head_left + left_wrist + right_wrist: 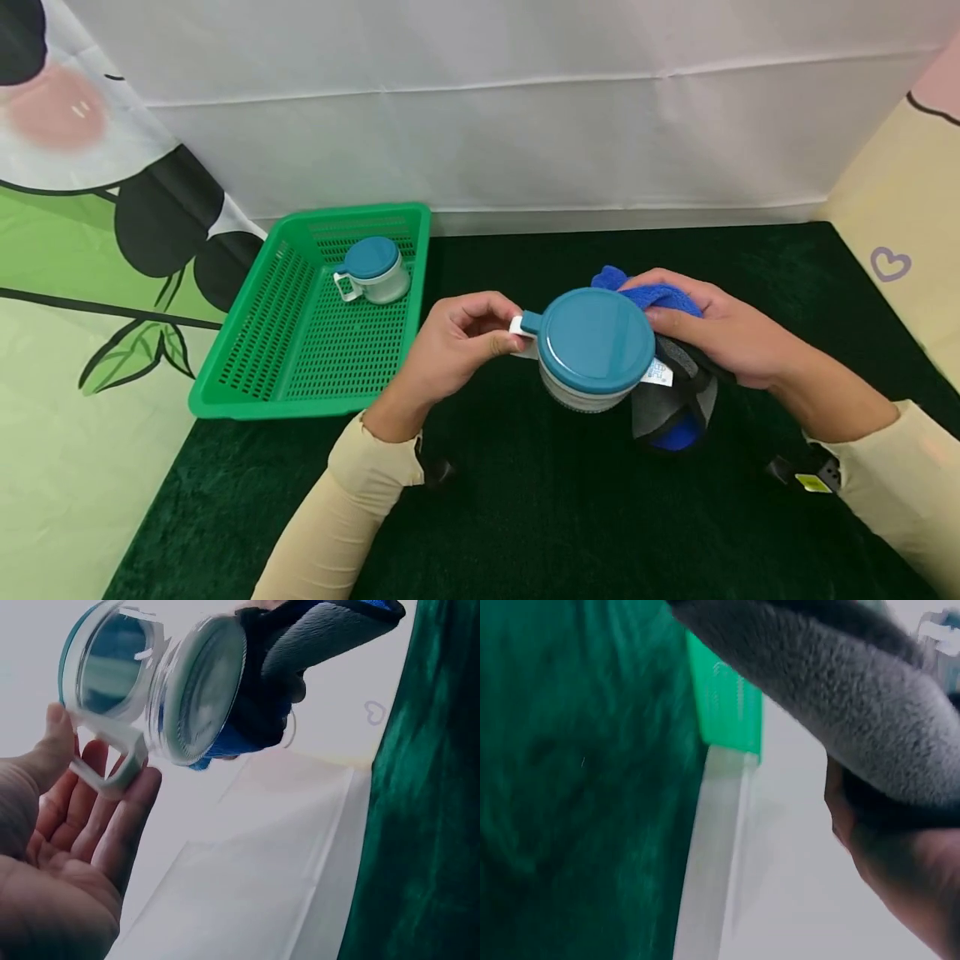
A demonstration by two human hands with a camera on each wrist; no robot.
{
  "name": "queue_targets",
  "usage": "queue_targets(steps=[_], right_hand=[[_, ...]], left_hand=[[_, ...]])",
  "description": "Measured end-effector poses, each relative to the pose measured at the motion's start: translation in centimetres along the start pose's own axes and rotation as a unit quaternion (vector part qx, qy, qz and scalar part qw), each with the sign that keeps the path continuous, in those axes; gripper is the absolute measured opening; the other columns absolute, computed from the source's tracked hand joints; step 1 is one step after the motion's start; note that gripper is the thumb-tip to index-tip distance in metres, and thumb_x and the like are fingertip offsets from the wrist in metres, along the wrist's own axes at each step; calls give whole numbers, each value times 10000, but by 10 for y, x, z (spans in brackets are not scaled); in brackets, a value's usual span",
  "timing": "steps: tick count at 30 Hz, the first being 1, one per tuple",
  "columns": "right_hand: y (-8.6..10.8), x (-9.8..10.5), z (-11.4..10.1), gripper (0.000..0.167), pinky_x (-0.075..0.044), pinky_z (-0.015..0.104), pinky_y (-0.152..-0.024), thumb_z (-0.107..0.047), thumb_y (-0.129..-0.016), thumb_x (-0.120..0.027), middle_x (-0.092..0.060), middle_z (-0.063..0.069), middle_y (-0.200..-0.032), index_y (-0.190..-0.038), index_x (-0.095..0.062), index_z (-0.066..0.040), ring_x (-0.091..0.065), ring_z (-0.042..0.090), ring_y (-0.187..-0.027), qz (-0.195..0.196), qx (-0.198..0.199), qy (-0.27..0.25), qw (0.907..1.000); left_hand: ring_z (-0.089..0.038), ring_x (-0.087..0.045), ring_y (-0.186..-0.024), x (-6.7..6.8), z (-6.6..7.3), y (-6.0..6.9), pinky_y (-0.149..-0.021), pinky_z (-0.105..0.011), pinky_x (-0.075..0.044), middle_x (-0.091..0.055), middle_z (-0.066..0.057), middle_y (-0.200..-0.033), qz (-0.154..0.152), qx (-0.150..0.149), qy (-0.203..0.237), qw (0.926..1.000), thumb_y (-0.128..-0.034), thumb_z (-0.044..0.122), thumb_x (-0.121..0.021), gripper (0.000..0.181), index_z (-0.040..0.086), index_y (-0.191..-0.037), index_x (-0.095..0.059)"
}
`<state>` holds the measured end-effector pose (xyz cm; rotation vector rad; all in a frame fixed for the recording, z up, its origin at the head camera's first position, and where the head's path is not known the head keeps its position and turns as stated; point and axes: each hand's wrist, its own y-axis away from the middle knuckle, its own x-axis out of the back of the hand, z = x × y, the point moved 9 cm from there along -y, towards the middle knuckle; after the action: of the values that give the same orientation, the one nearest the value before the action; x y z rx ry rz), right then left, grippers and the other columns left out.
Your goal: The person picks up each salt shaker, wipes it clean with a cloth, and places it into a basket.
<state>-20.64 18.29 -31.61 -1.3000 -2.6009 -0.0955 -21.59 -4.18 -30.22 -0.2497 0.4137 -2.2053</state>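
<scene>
A clear jar with a blue lid (596,340) and a white handle is held up above the dark green cloth. My left hand (468,337) pinches its handle (112,754) between thumb and fingers. On the other side, my right hand (705,321) grips a blue and grey cleaning cloth (675,392) against the jar's side. The cloth has black edging and a white tag. In the left wrist view the jar's clear base (206,690) shows, with the cloth touching it. The grey side of the cloth (832,690) covers much of the right hand in the right wrist view.
A green perforated basket (300,408) stands at the left on the dark green table cover (540,517). Inside it, near the back right, sits a second lidded jar (372,268) with a white handle. A white curtain (525,142) hangs behind the table.
</scene>
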Motion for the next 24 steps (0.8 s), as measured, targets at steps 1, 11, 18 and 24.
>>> queue_targets(steps=[1, 11, 18, 24], right_hand=[[4, 1, -4, 354, -557, 435, -933, -133, -1127, -372, -480, 163, -1394, -1453, -500, -179, -533, 356, -1216, 178, 135, -141, 9997], [35, -5, -52, 372, -477, 301, -956, 27, -1035, -464, -439, 196, -1396, -1401, -527, -2, -430, 330, -1221, 2431, 1871, -543, 9502], [50, -33, -73, 323, -384, 394, -1049, -243, -983, -701, -454, 152, -1387, -1095, -636, 52, -436, 368, -1266, 3884, 3376, 1247, 8483], [46, -63, -71, 290, -351, 426, -1107, -377, -1012, -654, -422, 222, -1343, -1059, -708, -96, -417, 389, -1283, 3586, 3833, 2885, 8007]], left_hand=[[-163, -677, -876, 2, 2, -1, -862, -355, -605, -700, -55, -997, 115, -12, -22, 9999, -953, 250, -749, 379, -103, -1037, -643], [-198, -662, -910, 17, 14, -7, -833, -330, -600, -701, -81, -1008, 1230, 0, -409, 9916, -974, -2, -689, 147, -111, -1066, -652], [-232, -689, -954, 17, 17, -15, -822, -357, -614, -709, -130, -1044, 1737, 24, -512, 9835, -999, 3, -664, 142, -88, -1107, -659], [-219, -693, -936, 18, 18, -16, -815, -361, -618, -703, -143, -1041, 2042, 106, -457, 9778, -994, 4, -668, 146, -90, -1105, -657]])
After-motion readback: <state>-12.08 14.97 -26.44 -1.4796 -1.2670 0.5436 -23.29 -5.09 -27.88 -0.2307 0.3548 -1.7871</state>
